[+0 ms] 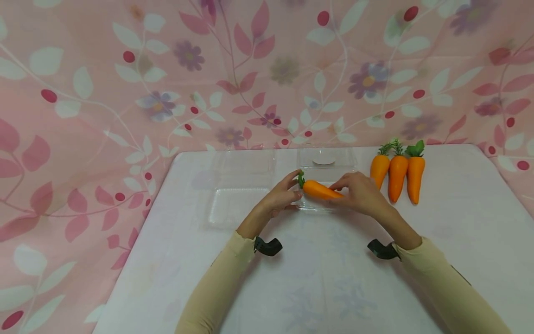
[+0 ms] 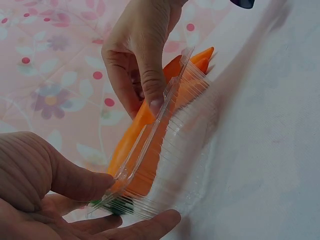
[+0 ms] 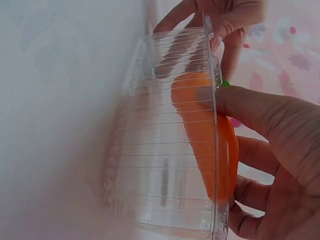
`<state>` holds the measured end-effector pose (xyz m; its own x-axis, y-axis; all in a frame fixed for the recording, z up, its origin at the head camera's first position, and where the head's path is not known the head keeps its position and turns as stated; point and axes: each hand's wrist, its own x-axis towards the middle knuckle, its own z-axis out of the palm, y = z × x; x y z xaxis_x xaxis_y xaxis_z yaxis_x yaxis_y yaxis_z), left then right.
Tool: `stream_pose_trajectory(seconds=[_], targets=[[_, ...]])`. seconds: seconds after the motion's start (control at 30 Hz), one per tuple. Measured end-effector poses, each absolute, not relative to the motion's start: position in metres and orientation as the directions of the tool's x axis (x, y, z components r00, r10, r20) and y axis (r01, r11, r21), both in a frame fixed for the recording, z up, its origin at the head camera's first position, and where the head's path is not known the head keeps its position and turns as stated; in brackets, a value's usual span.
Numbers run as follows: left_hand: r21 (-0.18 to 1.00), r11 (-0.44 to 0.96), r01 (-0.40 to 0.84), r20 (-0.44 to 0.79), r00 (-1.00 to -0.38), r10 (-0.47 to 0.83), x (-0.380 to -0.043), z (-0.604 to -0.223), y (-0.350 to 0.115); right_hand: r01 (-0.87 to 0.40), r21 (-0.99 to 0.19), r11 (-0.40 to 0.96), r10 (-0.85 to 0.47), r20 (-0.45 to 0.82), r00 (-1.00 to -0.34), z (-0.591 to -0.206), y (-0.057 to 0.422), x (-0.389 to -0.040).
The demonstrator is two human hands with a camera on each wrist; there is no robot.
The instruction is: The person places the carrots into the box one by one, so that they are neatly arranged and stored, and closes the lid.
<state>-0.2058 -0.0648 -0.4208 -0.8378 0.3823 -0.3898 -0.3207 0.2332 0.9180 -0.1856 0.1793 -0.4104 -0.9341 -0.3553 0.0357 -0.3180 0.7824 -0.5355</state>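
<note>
I hold a smooth orange carrot with a bushy green top (image 1: pixel 317 189) in my right hand (image 1: pixel 359 192), thumb on one side and fingers on the other, towards its tapering end. What matters most here is how it lies: its long axis runs left to right, a little aslant, the green top (image 1: pixel 301 179) to the far left and the point to the near right, roughly along the length of the clear, ribbed plastic container (image 3: pixel 150 175) beneath it. The right hand is the nearer one to the tip; my left hand (image 1: pixel 279 197) is nearer to the leaves. The carrot sits across the mouth of that container, part of its body below the rim and visible through the wall, part standing above it. My left hand grasps the container at its left end, thumb on the rim and fingers about the outer wall.

The carrot is evenly bright orange, broad at the shoulder and narrowing to the tip, its skin so plain that I take it for an artificial one.

The clear lid (image 1: pixel 346 157) lies folded back on the far side. To the right, at the far side of the pale desk (image 1: pixel 292 278), lie three more orange carrots (image 1: pixel 398 178), green tops pointing away from me. A second clear plastic container (image 1: pixel 212 208) rests to the left.
</note>
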Motion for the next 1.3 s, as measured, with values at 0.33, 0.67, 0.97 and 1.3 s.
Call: stream_pose_trajectory(seconds=[0.33,0.67,0.97,1.3], targets=[[0.919,0.228,-0.323,-0.39,-0.83,0.398,-0.206,-0.421,-0.066,-0.336,-0.476,0.813,-0.392,-0.021,-0.92,-0.419,0.175,-0.191],[0.922,0.228,-0.312,-0.381,-0.833,0.401,-0.207,-0.423,-0.065,-0.351,-0.422,0.836,-0.406,-0.046,-0.913,-0.419,0.173,-0.19],[0.924,0.224,-0.311,-0.377,-0.838,0.393,-0.206,-0.422,-0.066,-0.326,-0.441,0.836,-0.374,-0.022,-0.927,-0.414,0.177,-0.188],[0.919,0.23,-0.32,-0.388,-0.834,0.392,-0.206,-0.423,-0.065,-0.327,-0.51,0.796,-0.331,0.085,-0.94,-0.402,0.191,-0.18]])
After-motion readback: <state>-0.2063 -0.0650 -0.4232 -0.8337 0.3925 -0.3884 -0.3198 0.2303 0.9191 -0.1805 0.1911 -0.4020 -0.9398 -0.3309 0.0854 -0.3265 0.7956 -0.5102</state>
